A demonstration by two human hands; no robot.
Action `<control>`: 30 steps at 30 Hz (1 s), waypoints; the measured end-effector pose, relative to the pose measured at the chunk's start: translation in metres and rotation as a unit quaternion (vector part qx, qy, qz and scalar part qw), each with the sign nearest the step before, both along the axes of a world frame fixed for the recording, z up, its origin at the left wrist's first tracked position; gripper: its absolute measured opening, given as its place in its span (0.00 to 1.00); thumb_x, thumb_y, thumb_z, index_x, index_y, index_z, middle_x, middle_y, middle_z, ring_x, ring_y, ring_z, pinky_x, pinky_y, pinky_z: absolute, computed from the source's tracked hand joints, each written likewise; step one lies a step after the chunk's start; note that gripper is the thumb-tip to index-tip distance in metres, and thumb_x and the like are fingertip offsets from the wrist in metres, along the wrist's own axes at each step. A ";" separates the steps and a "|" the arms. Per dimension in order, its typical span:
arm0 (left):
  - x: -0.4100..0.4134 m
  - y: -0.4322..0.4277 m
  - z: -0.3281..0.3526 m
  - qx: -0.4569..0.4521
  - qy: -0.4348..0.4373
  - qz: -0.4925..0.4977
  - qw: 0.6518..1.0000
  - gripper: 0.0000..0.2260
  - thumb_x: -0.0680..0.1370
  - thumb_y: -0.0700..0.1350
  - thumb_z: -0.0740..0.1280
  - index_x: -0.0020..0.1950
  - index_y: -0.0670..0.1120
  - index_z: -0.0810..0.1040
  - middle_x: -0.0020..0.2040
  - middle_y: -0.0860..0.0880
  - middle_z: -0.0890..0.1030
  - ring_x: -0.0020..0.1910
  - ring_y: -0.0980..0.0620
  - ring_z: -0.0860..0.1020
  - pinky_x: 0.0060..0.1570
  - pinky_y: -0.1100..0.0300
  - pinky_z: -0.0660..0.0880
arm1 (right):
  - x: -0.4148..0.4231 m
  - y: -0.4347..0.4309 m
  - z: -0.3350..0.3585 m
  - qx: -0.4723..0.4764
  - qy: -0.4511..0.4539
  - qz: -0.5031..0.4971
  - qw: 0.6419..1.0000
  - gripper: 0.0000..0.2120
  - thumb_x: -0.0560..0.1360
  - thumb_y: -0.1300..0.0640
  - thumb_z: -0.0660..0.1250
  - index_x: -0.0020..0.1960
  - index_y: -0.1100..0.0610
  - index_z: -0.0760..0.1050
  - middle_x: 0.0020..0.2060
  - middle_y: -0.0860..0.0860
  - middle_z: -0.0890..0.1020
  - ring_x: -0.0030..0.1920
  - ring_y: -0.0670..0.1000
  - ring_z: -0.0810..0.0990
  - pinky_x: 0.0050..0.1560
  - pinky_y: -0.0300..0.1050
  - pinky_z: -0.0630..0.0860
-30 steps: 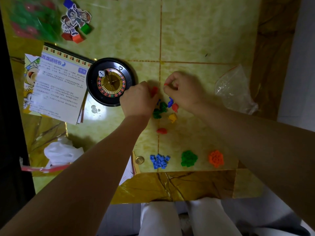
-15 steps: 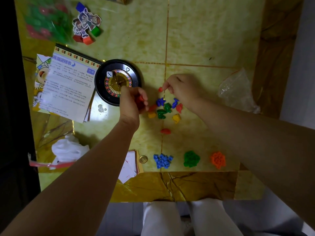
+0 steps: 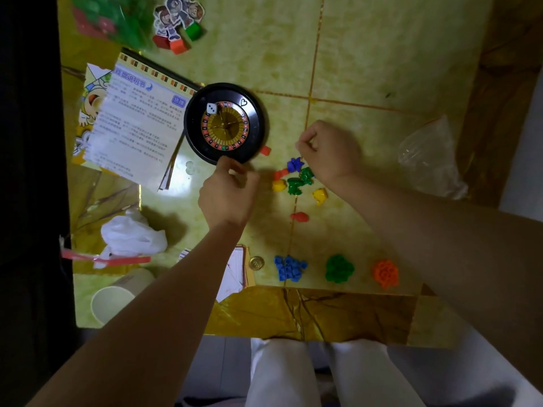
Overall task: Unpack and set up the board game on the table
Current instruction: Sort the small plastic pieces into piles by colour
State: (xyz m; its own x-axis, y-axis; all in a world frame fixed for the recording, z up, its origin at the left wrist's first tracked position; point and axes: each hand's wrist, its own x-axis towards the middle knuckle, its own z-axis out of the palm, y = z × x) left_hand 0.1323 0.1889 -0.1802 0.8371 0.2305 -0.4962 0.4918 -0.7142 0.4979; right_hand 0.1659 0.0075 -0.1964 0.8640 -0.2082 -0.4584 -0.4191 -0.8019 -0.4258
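A loose cluster of small game pieces lies mid-table: a blue piece (image 3: pixel 294 164), green ones (image 3: pixel 296 183), yellow ones (image 3: pixel 279 185), a red one (image 3: pixel 299 217). Another red piece (image 3: pixel 265 150) lies beside the black roulette wheel (image 3: pixel 191 124), which has a white die (image 3: pixel 211 108) in it. My left hand (image 3: pixel 227 195) hovers at the wheel's near rim, fingers curled; what is inside is hidden. My right hand (image 3: pixel 329 151) is just above the cluster, thumb and forefinger together, with nothing visible between them. Sorted blue (image 3: pixel 289 268), green (image 3: pixel 339 268) and orange (image 3: pixel 386 273) piles sit near the front edge.
An instruction sheet (image 3: pixel 132 124) lies left of the wheel. Cardboard character standees (image 3: pixel 179 22) stand at the back left. A clear bag (image 3: pixel 432 160) is on the right, a white bag (image 3: pixel 132 236) and paper cup (image 3: pixel 110 304) front left. Cards (image 3: pixel 235 271) and a coin (image 3: pixel 256 263) lie near the edge.
My left hand moved left from the cluster to the wheel's near rim. My right hand let go of the red piece it pinched; that piece now lies beside the wheel.
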 end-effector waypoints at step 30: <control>0.019 0.004 0.004 -0.302 0.113 0.200 0.925 0.15 0.77 0.40 0.53 0.30 0.43 0.69 0.26 0.48 0.68 0.24 0.55 0.64 0.25 0.64 0.59 | 0.021 0.026 0.034 0.394 0.092 -0.282 0.870 0.16 0.76 0.61 0.54 0.31 0.61 0.71 0.30 0.57 0.79 0.24 0.48 0.67 0.22 0.36 0.59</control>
